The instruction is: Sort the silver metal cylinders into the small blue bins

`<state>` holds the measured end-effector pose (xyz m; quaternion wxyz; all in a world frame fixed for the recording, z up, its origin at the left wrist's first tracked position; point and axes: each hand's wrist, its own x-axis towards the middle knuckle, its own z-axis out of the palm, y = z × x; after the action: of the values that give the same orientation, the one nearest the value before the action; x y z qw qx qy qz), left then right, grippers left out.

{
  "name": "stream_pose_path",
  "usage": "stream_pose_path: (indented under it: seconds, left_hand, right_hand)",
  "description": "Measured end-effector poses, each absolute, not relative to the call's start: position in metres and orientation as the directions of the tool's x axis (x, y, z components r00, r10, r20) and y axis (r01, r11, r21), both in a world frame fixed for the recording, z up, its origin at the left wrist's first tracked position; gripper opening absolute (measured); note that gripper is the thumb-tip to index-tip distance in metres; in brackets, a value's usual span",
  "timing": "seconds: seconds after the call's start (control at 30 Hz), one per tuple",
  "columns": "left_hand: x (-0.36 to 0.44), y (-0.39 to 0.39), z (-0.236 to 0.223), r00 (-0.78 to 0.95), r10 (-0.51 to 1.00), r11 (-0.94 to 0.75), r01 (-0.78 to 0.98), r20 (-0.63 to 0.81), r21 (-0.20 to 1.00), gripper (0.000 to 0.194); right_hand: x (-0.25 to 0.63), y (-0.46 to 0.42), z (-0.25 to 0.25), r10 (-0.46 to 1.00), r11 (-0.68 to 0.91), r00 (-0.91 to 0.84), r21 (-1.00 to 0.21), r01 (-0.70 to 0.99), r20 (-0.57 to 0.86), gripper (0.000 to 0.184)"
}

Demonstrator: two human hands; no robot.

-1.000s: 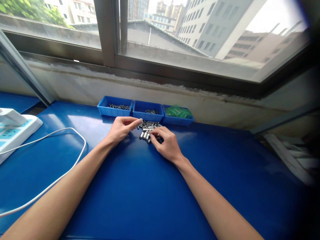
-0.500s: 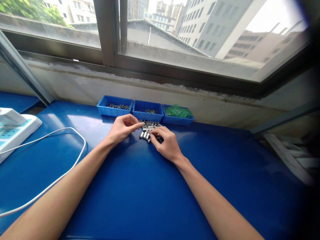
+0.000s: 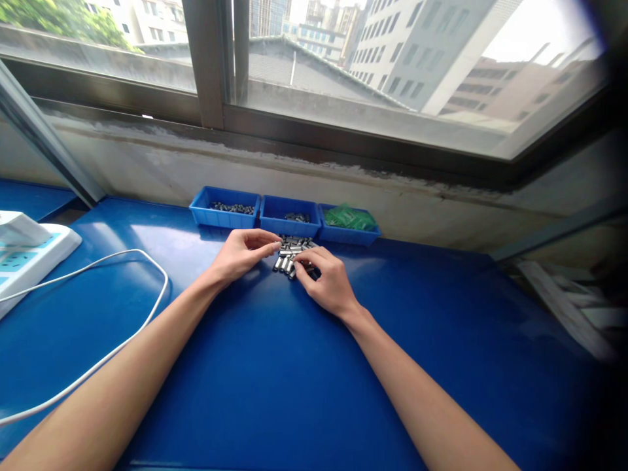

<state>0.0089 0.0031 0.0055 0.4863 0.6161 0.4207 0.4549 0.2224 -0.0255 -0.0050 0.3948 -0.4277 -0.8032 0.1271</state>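
Small shiny metal cylinders with dark ends lie in a pile [image 3: 284, 264] on the blue table, just in front of the middle bin. My left hand [image 3: 244, 254] is at the pile's left edge, its thumb and fingertips drawn together. On the right side of the pile, my right hand [image 3: 328, 280] curls with thumb and index finger nearly meeting over the cylinders. Whatever is between the fingertips of either hand is too small to make out. My right fingers cover part of the pile.
Behind the pile stand three blue bins in a row: a left bin [image 3: 223, 217] with small metal parts, a middle bin [image 3: 289, 227] with a few more, and a right bin [image 3: 349, 236] holding green plastic bags. A white cable [image 3: 159, 297] and power strip [image 3: 39, 255] lie left.
The fingers of my left hand have straightened and reach slightly further over the pile's edge. My right hand has stayed nearly still.
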Motion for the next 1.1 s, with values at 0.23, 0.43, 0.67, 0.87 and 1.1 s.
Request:
stream_pose_path:
  seconds: [0.23,0.43,0.67,0.87,1.1]
  left_hand:
    - [0.010,0.001,0.011,0.207,0.969,-0.164,0.121,0.136,0.979,0.041]
    - [0.010,0.004,0.009,0.178,0.979,-0.116,0.058,0.104,0.992,0.042]
    - [0.001,0.026,0.010,-0.124,0.969,-0.235,-0.175,0.216,0.956,0.048]
    - [-0.013,0.042,0.016,-0.255,0.951,-0.260,-0.346,0.176,0.902,0.048]
    - [-0.016,0.036,0.015,-0.111,0.988,-0.141,-0.395,0.106,0.908,0.048]
  right_hand:
    - [0.222,-0.026,-0.004,0.782,0.607,-0.325,-0.533,0.589,0.532,0.010]
    - [0.222,-0.025,-0.004,0.797,0.593,-0.331,-0.547,0.592,0.506,0.009]
    - [0.223,-0.026,-0.005,0.810,0.577,-0.323,-0.568,0.587,0.489,0.009]
    - [0.222,-0.027,-0.002,0.811,0.576,-0.322,-0.565,0.591,0.489,0.010]
    - [0.222,-0.027,-0.003,0.809,0.577,-0.317,-0.562,0.593,0.495,0.009]
